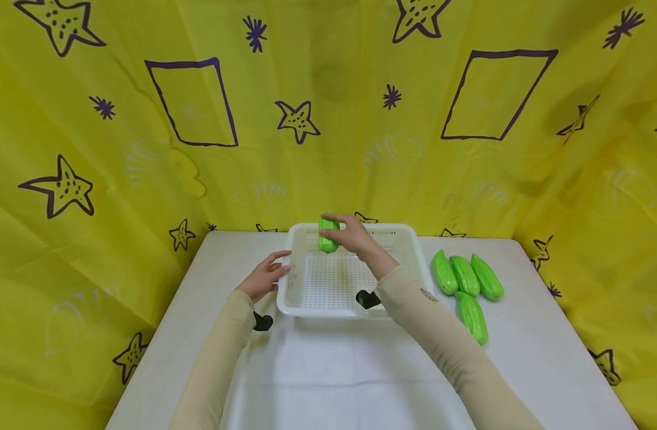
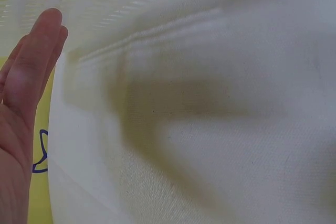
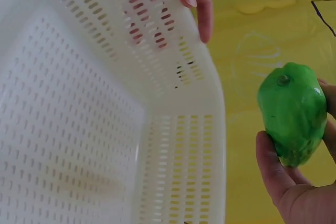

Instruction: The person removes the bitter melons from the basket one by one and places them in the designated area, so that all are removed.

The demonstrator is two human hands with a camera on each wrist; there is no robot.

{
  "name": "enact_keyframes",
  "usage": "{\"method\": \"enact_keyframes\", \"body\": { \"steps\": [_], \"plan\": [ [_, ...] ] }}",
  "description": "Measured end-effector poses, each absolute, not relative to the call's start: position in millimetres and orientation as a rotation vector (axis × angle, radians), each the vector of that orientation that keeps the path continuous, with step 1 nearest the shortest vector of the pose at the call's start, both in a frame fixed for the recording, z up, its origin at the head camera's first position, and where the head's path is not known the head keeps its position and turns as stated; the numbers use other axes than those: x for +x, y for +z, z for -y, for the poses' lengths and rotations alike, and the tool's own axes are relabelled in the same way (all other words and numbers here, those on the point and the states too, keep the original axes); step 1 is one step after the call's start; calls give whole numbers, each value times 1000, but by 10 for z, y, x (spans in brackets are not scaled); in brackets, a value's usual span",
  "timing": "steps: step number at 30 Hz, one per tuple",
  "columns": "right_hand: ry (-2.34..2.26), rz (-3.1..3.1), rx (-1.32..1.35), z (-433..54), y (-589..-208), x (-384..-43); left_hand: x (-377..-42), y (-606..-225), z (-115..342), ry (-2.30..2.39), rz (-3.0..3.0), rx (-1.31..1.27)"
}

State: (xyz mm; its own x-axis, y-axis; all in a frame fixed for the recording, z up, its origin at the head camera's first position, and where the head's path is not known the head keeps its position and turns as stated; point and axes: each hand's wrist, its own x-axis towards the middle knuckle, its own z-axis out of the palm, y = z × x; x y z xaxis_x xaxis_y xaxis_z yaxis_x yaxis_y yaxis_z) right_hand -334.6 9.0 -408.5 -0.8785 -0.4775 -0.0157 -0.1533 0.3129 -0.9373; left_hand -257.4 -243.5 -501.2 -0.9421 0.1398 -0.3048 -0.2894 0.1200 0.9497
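Note:
A bright green, ridged gourd (image 1: 328,235) is held upright by my right hand (image 1: 352,233), with thumb and fingers on either side of it. In the head view it appears over the back left part of a white plastic basket (image 1: 355,312). In the right wrist view the gourd (image 3: 292,109) shows its stem end, and the gripping hand (image 3: 310,200) is partly cut off by the frame. At the basket's left side, my left hand (image 1: 265,276) touches the rim with fairly straight fingers. The left wrist view shows these extended fingers (image 2: 39,51) beside the basket.
Several similar green gourds (image 1: 464,275) lie in a group on the white table (image 1: 328,370), right of the basket. A yellow curtain (image 1: 328,167) with starfish drawings rises behind the table and along both sides. Dark camera pieces sit at both wrists.

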Motion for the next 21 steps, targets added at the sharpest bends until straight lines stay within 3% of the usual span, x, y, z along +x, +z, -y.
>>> {"method": "enact_keyframes", "body": {
  "steps": [7,21],
  "plan": [
    [-1697,-2292,-621,-210,-4141,-3252,-2573,-5021,2446,1900,-2083,-105],
    [-1757,-2318,-470,-632,-4172,-3028,-2520,-4913,2401,1896,-2085,-115]
  ]
}}
